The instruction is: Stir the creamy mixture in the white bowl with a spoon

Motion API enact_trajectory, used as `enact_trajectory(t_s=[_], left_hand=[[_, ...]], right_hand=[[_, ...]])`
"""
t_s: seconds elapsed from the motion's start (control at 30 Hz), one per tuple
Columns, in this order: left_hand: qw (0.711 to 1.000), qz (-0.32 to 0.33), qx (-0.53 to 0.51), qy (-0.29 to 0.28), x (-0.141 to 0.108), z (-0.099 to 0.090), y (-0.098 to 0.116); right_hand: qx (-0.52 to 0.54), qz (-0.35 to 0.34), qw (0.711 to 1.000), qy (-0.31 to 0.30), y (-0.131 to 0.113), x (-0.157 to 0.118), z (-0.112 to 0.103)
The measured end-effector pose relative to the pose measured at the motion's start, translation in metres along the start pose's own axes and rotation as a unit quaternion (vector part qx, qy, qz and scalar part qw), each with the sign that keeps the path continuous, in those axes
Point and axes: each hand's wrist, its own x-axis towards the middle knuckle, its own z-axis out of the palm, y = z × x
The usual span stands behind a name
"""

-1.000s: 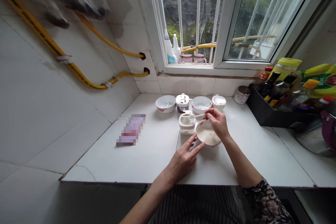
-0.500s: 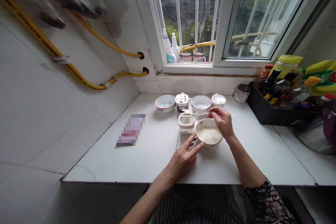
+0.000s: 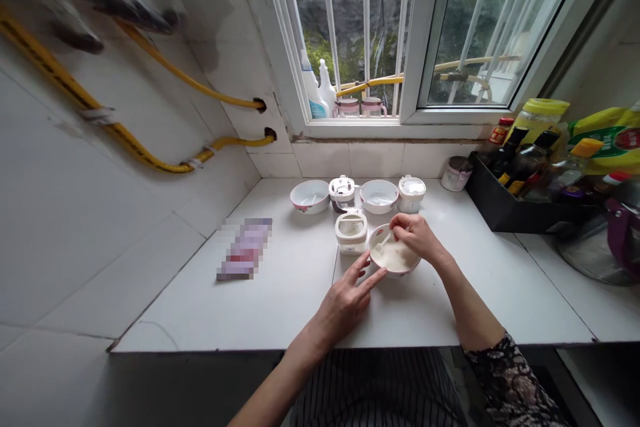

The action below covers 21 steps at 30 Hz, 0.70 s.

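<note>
Small white spoon, tilted, head down at the left side of a flower-marked bowl, against or in the off-white contents; depth not clear. Likely light and stiff, probably plastic; might slip if damp; best held by the upper handle. Pinched there by the right hand, thumb and fingertips pressed together. Next out, the bowl: upright on the white surface; probably hard, smooth, breakable, weighted a bit by the contents; best steadied at the rim. Touched at the near-left edge by the left hand, two fingers spread apart, not wrapped round. Just left of the bowl, a squarish white jar. Behind, in a row: left rear bowl, dark-filled jar, right rear bowl, lidded jar. Well off to the right, a black box of bottles.
</note>
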Motion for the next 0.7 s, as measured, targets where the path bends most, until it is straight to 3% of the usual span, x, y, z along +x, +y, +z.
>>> enact_trajectory(t_s=[0.3,0.7], left_hand=[[1.0,0.002,-0.002,0.003,0.0,0.0,0.0],[1.0,0.0,0.007,0.0,0.0,0.0,0.0]], right_hand=[[0.139,0.115,0.983,0.031,0.004,0.004,-0.011],[0.287,0.194,0.937,0.045,0.005,0.008,-0.016]])
